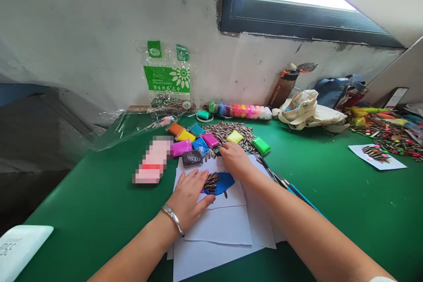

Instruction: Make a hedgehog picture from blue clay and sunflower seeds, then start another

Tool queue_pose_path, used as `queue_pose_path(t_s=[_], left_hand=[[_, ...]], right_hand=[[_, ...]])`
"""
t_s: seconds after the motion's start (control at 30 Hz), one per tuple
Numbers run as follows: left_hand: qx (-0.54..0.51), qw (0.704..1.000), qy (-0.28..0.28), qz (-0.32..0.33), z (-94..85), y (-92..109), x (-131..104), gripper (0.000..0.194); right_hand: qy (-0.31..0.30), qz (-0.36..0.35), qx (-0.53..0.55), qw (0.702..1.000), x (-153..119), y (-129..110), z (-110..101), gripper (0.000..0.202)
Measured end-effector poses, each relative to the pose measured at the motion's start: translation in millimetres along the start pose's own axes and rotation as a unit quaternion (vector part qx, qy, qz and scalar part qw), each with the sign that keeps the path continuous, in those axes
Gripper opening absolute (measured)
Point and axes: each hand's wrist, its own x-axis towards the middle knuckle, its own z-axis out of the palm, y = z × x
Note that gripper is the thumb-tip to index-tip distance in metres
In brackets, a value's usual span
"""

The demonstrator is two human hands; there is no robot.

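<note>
My left hand (191,191), with a silver bangle at the wrist, lies spread on white paper (220,229). Its fingertips touch a blue clay shape (226,183), whose left part is covered with overlapping striped sunflower seeds (211,181). At the near edge of a sunflower seed pile (221,128) is my right hand (235,158). Its fingers are drawn together and point down; whatever is between the tips is hidden. Packets of coloured clay, among them a black one (192,157), a magenta one (211,140) and a yellow one (235,136), lie around and on the pile.
Pens (291,185) lie right of the paper. A clear seed bag (168,75) leans on the wall, beside a row of coloured clay (244,111). A bottle (284,88), a cloth bag (304,108) and a seed-decorated card (376,156) are farther right. A blurred pink item (153,161) lies left.
</note>
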Motion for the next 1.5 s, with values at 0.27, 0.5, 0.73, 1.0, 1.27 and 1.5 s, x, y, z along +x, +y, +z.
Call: queue_pose_path(t_s=[0.27,0.5,0.73,1.0,1.27,1.5], left_hand=[[0.009,0.999,0.049,0.015,1.6,-6,2,0.04],[0.014,0.992,0.116,0.04,6.7,-13,4,0.031],[0.035,0.981,0.177,0.069,5.1,-14,1,0.024],[0.07,0.991,0.103,0.044,1.6,-5,-4,0.018],[0.1,0.994,0.046,0.022,1.7,2,-6,0.027],[0.08,0.992,0.092,0.043,-5.3,-6,-8,0.031]], right_hand=[[0.056,0.032,0.014,0.998,-10,-3,-15,0.017],[0.105,0.099,0.335,0.931,-62,-26,-35,0.013],[0.084,0.128,0.406,0.901,-75,-33,-20,0.014],[0.081,0.128,0.401,0.904,-75,-32,-21,0.015],[0.073,0.122,0.4,0.905,-76,-33,-21,0.015],[0.08,0.113,0.397,0.907,-77,-35,-22,0.015]])
